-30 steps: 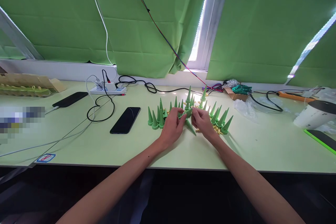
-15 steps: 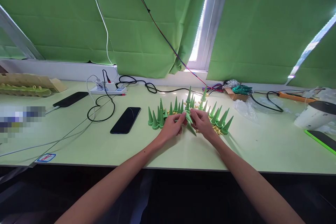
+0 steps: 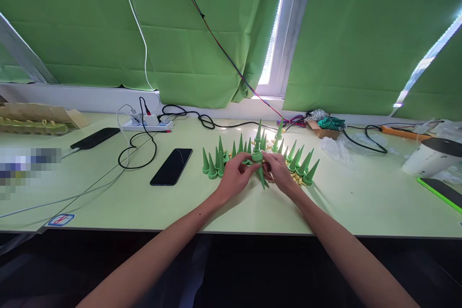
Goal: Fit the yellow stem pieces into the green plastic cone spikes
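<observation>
Swung tip-down since a moment ago: green cone (image 3: pixel 257 157), slanted then, now with wide base uppermost between the fingers (image 3: pixel 250 170) and point aimed down toward the worktop (image 3: pixel 173 207).

Far left of the fingers, a plugged-in phone (image 3: pixel 96 138); nearer to them, a dark phone (image 3: pixel 171 167) lying flat. Just left of the fingers, a group of standing cones (image 3: pixel 212 167), tips up. On the left hand (image 3: pixel 234 176), thumb and fingers closed together on the left side of the green cone near its base. Just beyond the fingers, taller cones (image 3: pixel 257 137). On the right hand (image 3: pixel 279 169), fingers curled narrow at the other side of the base; cannot tell whether pinching a small piece there, with the fingertips partly hidden. Right of the fingers, further cones (image 3: pixel 306 168), with small yellow pieces (image 3: pixel 298 178) scattered about their bases. Well off to the right, crumpled clear plastic (image 3: pixel 337 150), then a white container (image 3: pixel 428 156) and a green-edged phone (image 3: pixel 442 195).

Probably light and stiff, likely plastic, smooth enough to slide along the taper. Best held round the wide base, by the rim; not by the thin tip, likely slippery and perhaps easy to snap.
</observation>
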Motion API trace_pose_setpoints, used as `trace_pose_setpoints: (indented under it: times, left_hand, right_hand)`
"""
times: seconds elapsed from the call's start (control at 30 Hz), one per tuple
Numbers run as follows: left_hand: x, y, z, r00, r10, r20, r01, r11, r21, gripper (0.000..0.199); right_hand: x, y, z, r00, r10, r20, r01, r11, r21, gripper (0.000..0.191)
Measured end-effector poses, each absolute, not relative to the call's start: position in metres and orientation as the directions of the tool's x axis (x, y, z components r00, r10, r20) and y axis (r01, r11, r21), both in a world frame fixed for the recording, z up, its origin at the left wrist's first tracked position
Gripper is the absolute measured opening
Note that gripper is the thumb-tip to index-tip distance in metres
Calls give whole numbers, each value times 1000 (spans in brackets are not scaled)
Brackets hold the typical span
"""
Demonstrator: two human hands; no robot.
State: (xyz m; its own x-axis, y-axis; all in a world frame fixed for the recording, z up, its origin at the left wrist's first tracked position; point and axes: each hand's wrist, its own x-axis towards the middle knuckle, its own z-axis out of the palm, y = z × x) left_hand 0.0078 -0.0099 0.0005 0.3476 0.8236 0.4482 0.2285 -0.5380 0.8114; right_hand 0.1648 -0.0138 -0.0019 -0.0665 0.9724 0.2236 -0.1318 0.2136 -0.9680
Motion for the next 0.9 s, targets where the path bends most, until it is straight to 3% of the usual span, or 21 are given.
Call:
trace_pose_setpoints:
  times: [0.2,0.33,0.53,0.63,0.73,0.9]
  left_hand:
    - [6,-9,-7,382,617,688,303,-787,538,18]
    - [7,-8,-7,364,595,716,331,-802,498,20]
    - [9,-10,-5,317,677,664,357,-734,577,23]
    - [10,-12,-2,275,749,603,316,-662,679,25]
    - [11,-12,2,263,830,493,242,-551,799,26]
    - [11,-6,4,428,877,218,48,-263,964,51]
  right_hand:
    - [165,-10,-6,-107,976,188,-212,163,-964,52]
    - [164,-10,-5,-79,973,218,-215,197,-957,52]
    - [162,-10,-5,-38,947,319,-173,308,-935,52]
    - [163,-10,-4,-8,935,355,-138,350,-926,53]
    - [164,-10,-2,30,925,380,-119,380,-917,52]
    - [165,-12,-1,-25,927,373,-37,372,-927,50]
